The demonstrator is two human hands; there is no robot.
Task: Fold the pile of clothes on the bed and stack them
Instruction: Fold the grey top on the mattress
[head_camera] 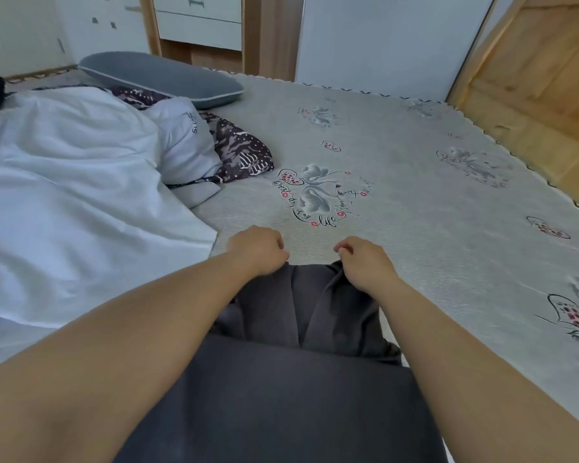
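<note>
A dark grey garment [301, 309] lies on the bed in front of me, its far edge bunched between my hands. My left hand [258, 248] has its fingers curled round the left corner of that edge. My right hand [365, 259] pinches the right corner. To the left lies a pile of clothes: a large white garment [67, 182] on top, with a dark patterned piece [241, 152] sticking out from under it.
The bed [415, 182] has a grey printed cover. A grey pillow [161, 78] lies at the far left of it. White drawers [198, 18] and wooden panels [532, 61] stand beyond the bed.
</note>
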